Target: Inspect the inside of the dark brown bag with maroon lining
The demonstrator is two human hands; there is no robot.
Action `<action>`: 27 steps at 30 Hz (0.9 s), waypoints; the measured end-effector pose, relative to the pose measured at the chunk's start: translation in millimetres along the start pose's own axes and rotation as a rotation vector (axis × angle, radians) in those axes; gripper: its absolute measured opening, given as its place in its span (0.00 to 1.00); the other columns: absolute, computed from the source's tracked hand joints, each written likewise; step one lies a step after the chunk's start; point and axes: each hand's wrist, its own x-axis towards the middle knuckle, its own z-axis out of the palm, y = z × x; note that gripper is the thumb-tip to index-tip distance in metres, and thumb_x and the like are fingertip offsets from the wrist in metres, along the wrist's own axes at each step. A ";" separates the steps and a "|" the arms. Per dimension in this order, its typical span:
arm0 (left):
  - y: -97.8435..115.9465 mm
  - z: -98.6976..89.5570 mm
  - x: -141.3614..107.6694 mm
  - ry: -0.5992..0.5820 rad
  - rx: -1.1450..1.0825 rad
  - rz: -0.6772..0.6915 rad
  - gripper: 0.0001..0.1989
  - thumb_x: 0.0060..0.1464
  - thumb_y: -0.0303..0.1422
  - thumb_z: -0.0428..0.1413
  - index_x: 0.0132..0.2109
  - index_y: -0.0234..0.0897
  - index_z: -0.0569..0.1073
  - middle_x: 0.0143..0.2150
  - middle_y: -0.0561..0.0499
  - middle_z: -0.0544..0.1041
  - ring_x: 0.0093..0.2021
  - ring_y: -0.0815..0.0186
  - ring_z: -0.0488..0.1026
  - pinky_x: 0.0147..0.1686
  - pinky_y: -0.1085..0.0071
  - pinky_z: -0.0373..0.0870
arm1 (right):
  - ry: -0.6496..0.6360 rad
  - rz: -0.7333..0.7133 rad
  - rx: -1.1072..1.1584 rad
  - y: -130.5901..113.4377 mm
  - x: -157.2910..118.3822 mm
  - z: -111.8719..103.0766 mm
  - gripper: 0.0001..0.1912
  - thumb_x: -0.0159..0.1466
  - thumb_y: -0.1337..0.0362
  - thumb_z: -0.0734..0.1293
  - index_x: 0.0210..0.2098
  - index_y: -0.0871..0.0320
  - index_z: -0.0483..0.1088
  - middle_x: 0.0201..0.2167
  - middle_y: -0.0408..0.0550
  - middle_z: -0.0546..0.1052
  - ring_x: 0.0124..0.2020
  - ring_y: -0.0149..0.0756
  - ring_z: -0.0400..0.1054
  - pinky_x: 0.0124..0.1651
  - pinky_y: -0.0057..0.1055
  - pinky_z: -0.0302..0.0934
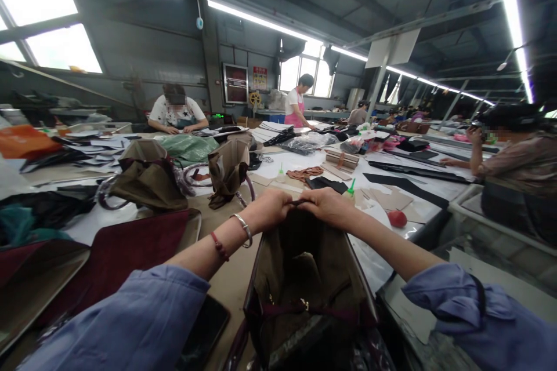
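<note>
An unfinished handbag (308,284) with a dark olive lining stands open right in front of me, its mouth facing up. My left hand (273,208) and my right hand (328,206) pinch its far top edge side by side, thumbs and fingers closed on the rim. Small gold-coloured metal pieces show on the near side of the lining. Clear plastic wrap covers part of the bag's lower front. Beyond my left hand stand two similar olive bags, one nearer (228,171) and one further left (150,179), with plastic-wrapped handles.
Dark red bag panels (130,249) lie to the left. Past my right hand are a green-tipped glue bottle (351,190), a red ball-like object (397,218) and black strips (404,185). Co-workers sit or stand around the long table. A pale crate (505,214) stands at the right.
</note>
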 end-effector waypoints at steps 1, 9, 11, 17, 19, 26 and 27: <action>-0.5 -0.1 0.7 -0.001 -0.016 -0.010 0.11 0.48 0.30 0.47 0.24 0.31 0.71 0.18 0.53 0.65 0.22 0.71 0.59 0.23 0.75 0.51 | -0.005 -0.004 -0.007 -1.0 1.0 0.6 0.09 0.59 0.62 0.60 0.32 0.56 0.70 0.24 0.43 0.71 0.27 0.30 0.63 0.29 0.23 0.51; -16.5 0.7 -1.2 -0.059 -0.225 -0.193 0.13 0.45 0.35 0.50 0.31 0.30 0.74 0.18 0.55 0.64 0.20 0.73 0.57 0.21 0.77 0.53 | 0.012 0.053 -0.080 -6.7 3.7 1.4 0.10 0.59 0.61 0.60 0.28 0.56 0.71 0.20 0.43 0.70 0.23 0.29 0.61 0.26 0.23 0.48; -18.3 3.2 -3.3 -0.048 -0.258 -0.256 0.14 0.45 0.36 0.49 0.30 0.29 0.74 0.17 0.55 0.63 0.18 0.74 0.55 0.19 0.77 0.52 | 0.006 0.051 -0.058 -5.5 3.0 1.5 0.10 0.59 0.61 0.59 0.29 0.56 0.71 0.21 0.43 0.70 0.24 0.30 0.61 0.27 0.23 0.49; -7.1 6.9 -3.1 0.006 -0.251 -0.346 0.11 0.42 0.33 0.51 0.28 0.30 0.75 0.17 0.55 0.62 0.19 0.73 0.57 0.17 0.77 0.50 | -0.013 -0.022 0.005 1.2 2.4 -0.1 0.10 0.59 0.59 0.59 0.35 0.55 0.69 0.29 0.44 0.73 0.31 0.32 0.64 0.30 0.23 0.51; -1.1 5.9 -2.0 -0.001 -0.224 -0.351 0.10 0.42 0.32 0.51 0.27 0.30 0.75 0.16 0.55 0.62 0.19 0.72 0.57 0.17 0.77 0.50 | -0.060 0.006 -0.027 1.4 3.0 -2.2 0.11 0.59 0.57 0.59 0.32 0.54 0.70 0.27 0.43 0.72 0.29 0.32 0.64 0.28 0.23 0.50; 8.6 2.2 -1.3 0.006 -0.119 -0.334 0.09 0.42 0.31 0.51 0.24 0.30 0.74 0.13 0.56 0.59 0.17 0.73 0.55 0.18 0.76 0.49 | -0.103 0.059 -0.219 -1.4 8.6 -5.3 0.13 0.57 0.54 0.59 0.31 0.54 0.71 0.25 0.45 0.72 0.28 0.34 0.64 0.24 0.25 0.45; 9.2 1.9 -1.6 0.005 -0.112 -0.332 0.09 0.42 0.31 0.51 0.24 0.30 0.74 0.13 0.56 0.58 0.18 0.73 0.55 0.18 0.76 0.49 | -0.109 0.040 -0.214 -1.8 9.0 -4.9 0.14 0.58 0.54 0.58 0.31 0.54 0.71 0.25 0.45 0.72 0.28 0.34 0.64 0.24 0.25 0.46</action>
